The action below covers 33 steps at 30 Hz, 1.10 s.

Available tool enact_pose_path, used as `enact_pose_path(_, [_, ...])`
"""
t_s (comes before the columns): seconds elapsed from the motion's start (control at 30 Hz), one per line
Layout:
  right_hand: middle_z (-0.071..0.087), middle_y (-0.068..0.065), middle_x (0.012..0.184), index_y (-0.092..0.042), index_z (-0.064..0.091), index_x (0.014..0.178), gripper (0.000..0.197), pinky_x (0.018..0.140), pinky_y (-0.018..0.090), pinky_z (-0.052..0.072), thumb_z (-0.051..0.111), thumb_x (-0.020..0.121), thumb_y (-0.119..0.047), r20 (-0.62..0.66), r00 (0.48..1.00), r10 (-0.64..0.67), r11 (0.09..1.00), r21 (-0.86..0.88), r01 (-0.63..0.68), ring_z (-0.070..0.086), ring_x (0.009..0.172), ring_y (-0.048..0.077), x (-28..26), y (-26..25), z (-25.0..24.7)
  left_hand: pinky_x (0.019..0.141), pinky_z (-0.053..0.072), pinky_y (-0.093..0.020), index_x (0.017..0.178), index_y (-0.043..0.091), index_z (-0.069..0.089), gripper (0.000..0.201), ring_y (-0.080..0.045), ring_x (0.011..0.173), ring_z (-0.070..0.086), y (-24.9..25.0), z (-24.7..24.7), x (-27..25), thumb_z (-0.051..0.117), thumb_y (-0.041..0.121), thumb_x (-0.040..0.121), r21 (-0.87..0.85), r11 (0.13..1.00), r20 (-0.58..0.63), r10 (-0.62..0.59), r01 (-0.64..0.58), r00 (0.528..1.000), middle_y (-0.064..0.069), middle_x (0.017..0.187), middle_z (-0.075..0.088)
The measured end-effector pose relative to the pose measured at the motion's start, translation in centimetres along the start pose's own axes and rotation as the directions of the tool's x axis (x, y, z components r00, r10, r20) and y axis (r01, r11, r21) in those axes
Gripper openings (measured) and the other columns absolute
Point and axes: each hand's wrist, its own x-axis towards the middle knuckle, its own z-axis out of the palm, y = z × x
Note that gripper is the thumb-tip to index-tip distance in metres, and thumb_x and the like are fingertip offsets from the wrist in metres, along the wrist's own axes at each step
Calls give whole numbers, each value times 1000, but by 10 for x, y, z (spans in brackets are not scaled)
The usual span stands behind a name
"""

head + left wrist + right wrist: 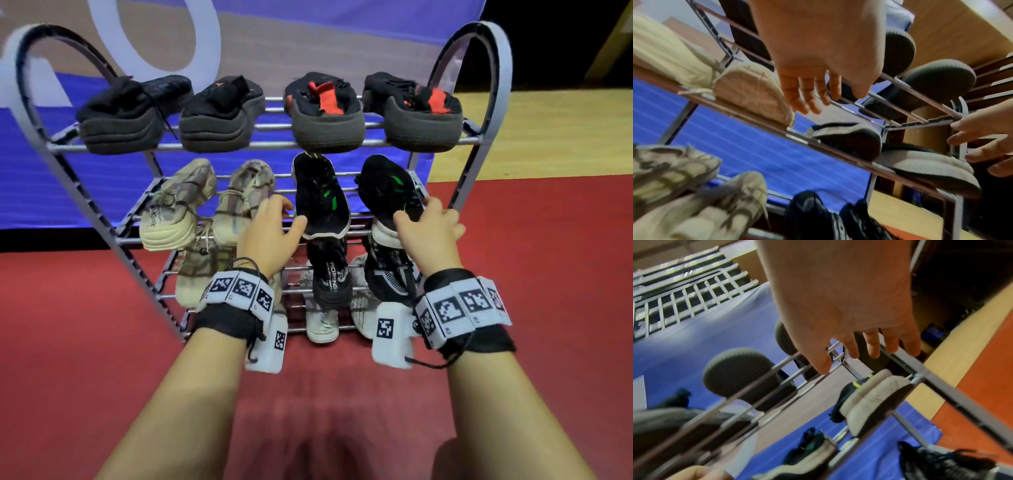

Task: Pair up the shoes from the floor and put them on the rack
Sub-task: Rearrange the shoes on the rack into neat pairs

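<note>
Sneakers, black with green flashes (322,198), sit paired on the rack (479,140) middle shelf. Left hand (270,229) and right hand (428,226) hover loose-fingered at the heels, gripping nothing. Light, soft uppers, probably; the stiff heel looks the sensible hold.

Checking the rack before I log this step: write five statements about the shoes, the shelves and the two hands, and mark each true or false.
1. Four dark shoes sit on the top shelf of the rack. True.
2. The black shoes with green marks are on the top shelf. False: they are on the second shelf, right of the beige pair.
3. The left hand grips a beige shoe. False: it holds nothing; its fingers are loosely spread.
4. The right hand is at the right black and green shoe. True.
5. A shoe lies on the red floor in front of the rack. False: none shows there.
</note>
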Motion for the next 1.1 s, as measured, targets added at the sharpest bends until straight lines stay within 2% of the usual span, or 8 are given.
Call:
enact_pose_path(0.13, [28,23,140,-6,29,141,60,101,43,32,50,91,-33,0,1000,29,993,-116,-29,28,125,43,-2,16,3,88,47,-40,112,7,49,44,-26,98,59,-12,25,-6,55,43,87,-184,957,136,-200,223,970,-9,105,59])
enact_pose_path(0.23, [27,23,142,-9,20,147,70,102,43,32,52,90,-35,50,998,42,995,-91,-37,29,128,44,-1,25,6,79,50,-41,120,7,44,50,-34,93,63,-9,33,-6,55,44,87,-369,827,197,-377,425,905,-12,101,61])
enact_pose_path(0.37, [35,24,137,-9,21,146,69,101,46,38,53,90,-34,84,996,-14,997,-78,20,39,126,43,-1,34,10,64,55,-35,140,12,26,65,-18,70,62,3,38,-6,50,46,91,-494,677,339,-429,546,837,-7,112,54])
enact_pose_path(0.53, [37,21,137,-10,24,144,62,94,48,43,49,92,-33,114,992,-53,991,-113,66,50,117,41,-1,39,12,68,58,-33,145,17,11,71,-18,74,66,15,47,-2,53,38,93,-655,488,413,-408,576,815,-7,116,49])
enact_pose_path(0.73, [37,19,137,-10,24,144,61,91,46,43,49,93,-33,113,991,-74,985,-149,90,51,116,41,3,43,11,72,58,-28,144,8,17,68,-22,82,67,12,53,1,57,28,93,-713,404,410,-422,572,809,-9,121,52])
enact_pose_path(0.9, [35,20,138,-8,22,144,61,90,46,44,47,95,-32,103,992,-77,981,-171,94,52,113,42,3,42,13,84,55,-31,131,0,40,45,-18,80,65,15,49,2,57,6,90,-770,339,377,-443,541,814,-13,118,59])
enact_pose_path(1.0, [35,22,137,-7,21,144,60,89,47,44,46,95,-30,96,993,-70,981,-175,86,52,112,44,3,40,16,74,58,-24,129,-2,45,41,-23,95,62,17,41,0,52,-5,89,-818,286,351,-438,498,828,-11,112,58])
enact_pose_path(1.1, [34,23,138,-5,21,145,61,94,47,40,45,95,-29,64,997,-42,979,-198,54,43,123,42,1,36,20,82,57,-29,105,0,51,18,-18,91,61,20,24,-1,47,-9,91,-862,188,368,-408,471,836,-10,103,59])
